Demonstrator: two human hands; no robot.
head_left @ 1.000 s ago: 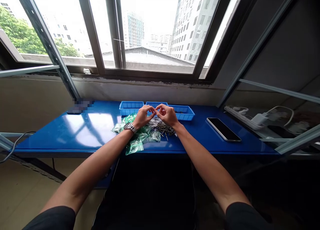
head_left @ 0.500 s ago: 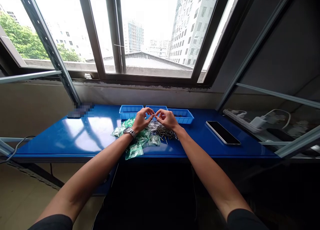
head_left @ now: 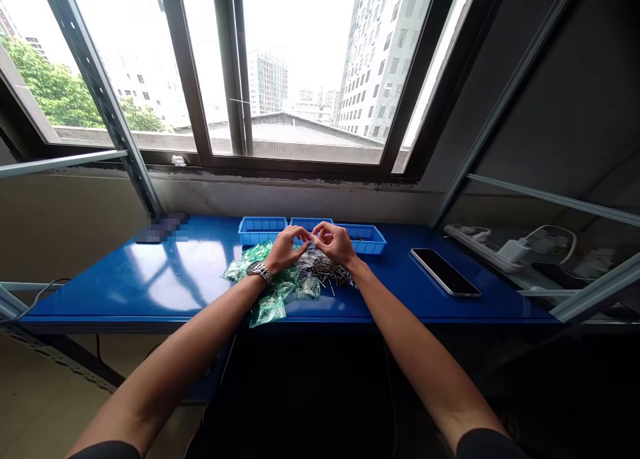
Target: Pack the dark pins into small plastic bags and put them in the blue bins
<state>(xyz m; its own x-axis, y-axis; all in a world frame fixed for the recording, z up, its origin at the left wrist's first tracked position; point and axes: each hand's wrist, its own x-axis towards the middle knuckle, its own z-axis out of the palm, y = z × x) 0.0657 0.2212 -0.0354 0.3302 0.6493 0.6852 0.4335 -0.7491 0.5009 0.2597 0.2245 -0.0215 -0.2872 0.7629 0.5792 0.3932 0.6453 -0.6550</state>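
Note:
My left hand and my right hand hover close together above a loose pile of dark metal pins, with their fingertips meeting over the pile's far side. Whatever lies between the fingertips is too small to make out. A steel wristwatch circles my left wrist. Crumpled green-tinted plastic bags lie under and in front of my left hand, and clear plastic spreads among the pins.
Behind my hands stand a row of three blue plastic bins, with the left bin and right bin most visible. A black smartphone lies on the blue table to the right. Window frames rise behind it.
My head has tilted up a little, so the table sits lower in the view. My hands stay over the pile with their fingertips together.

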